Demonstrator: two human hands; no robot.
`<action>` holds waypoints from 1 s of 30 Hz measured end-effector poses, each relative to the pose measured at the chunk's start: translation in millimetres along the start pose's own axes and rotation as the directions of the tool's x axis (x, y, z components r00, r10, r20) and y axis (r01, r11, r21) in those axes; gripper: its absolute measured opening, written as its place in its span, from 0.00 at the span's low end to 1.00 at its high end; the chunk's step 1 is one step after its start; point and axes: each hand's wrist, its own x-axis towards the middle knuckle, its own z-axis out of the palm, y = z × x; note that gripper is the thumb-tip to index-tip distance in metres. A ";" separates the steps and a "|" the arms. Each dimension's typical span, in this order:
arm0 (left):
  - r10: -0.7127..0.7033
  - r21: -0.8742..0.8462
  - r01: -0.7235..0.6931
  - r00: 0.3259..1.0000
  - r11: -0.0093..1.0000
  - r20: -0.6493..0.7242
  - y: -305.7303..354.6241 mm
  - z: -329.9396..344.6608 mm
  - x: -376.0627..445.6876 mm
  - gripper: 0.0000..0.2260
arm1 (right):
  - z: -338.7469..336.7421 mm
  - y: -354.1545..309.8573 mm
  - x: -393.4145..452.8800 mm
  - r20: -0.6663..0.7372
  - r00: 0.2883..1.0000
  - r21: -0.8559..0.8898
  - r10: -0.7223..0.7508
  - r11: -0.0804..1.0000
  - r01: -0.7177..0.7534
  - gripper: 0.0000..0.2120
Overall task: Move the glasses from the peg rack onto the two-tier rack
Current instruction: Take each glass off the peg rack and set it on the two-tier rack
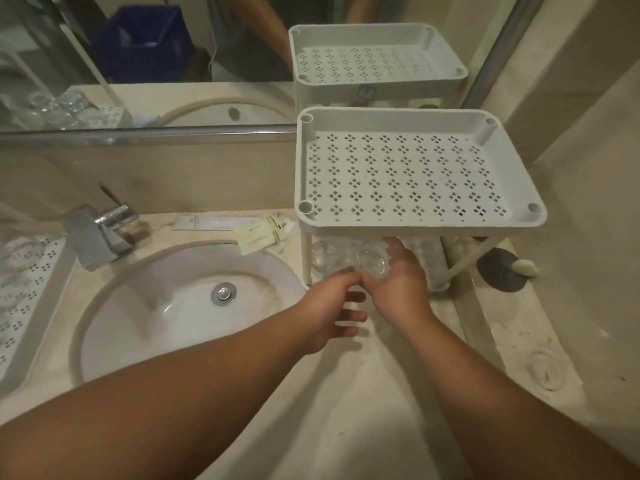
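The white two-tier rack (415,221) stands on the counter at the right; its perforated top tier holds nothing. My right hand (405,289) grips a clear glass (373,263) at the front of the lower tier, under the top tray. My left hand (325,313) is just left of it, with fingers spread and the index finger reaching to the glass. Another clear glass (323,256) stands on the lower tier to the left. The peg rack (41,299) is at the far left edge, with blurred glasses (17,251) on it.
A white sink basin (173,306) with a chrome faucet (100,233) lies between the two racks. Toiletry sachets (263,233) lie behind the basin. A dark round dish (498,275) with a soap (526,267) sits right of the rack. A mirror runs along the back.
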 end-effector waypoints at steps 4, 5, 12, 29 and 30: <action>-0.067 0.022 0.066 0.997 0.998 0.027 -1.6 2.6 10.6 0.30 | 6.0 7.3 19.0 0.067 0.992 -0.008 0.106 0.994 -0.106 0.37; -0.082 0.032 0.080 0.996 0.996 0.045 1.0 2.1 12.4 0.29 | 7.2 7.1 23.0 0.073 0.991 -0.028 0.116 0.993 -0.114 0.38; -0.124 0.070 0.121 0.992 0.990 0.031 9.3 -0.5 27.9 0.12 | 16.9 4.8 35.9 0.055 0.987 -0.056 0.154 0.987 -0.151 0.36; -0.134 0.110 0.134 0.991 0.985 -0.014 4.7 0.6 56.4 0.10 | 31.5 19.0 46.1 0.102 0.991 -0.102 0.085 0.992 -0.075 0.34; -0.134 0.109 0.135 0.991 0.985 -0.018 4.4 0.4 57.6 0.11 | 32.2 19.3 46.3 0.100 0.992 -0.096 0.078 0.993 -0.068 0.34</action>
